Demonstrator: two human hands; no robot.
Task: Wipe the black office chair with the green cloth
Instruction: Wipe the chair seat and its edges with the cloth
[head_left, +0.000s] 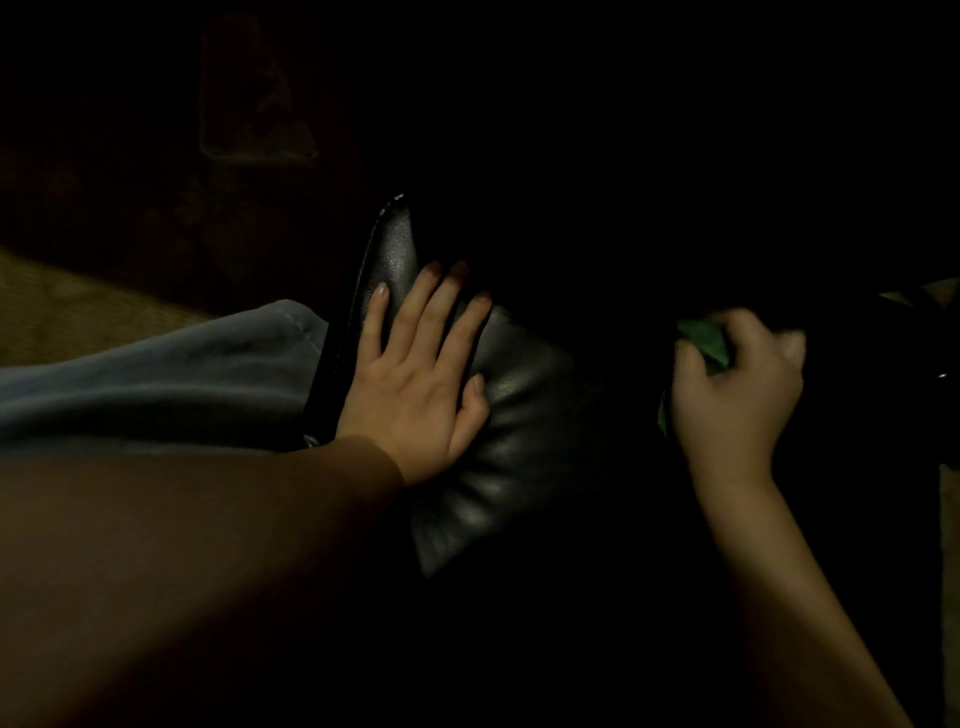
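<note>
The left hand (415, 374) lies spread flat on the padded chair (519, 415), apparently steadying it, while well to its right the right hand (737, 384) grips the bunched cloth (704, 343) against a darker part for wiping.

The left hand (415, 374) lies flat on the chair (519, 441), on its cushion close to the left edge. Well apart to the right, the right hand (737, 395) holds the cloth (704, 343), which sticks out on that hand's left side. A draped fabric (182, 374) lies left of the chair, against its left edge, behind the left sleeve (208, 545).
</note>
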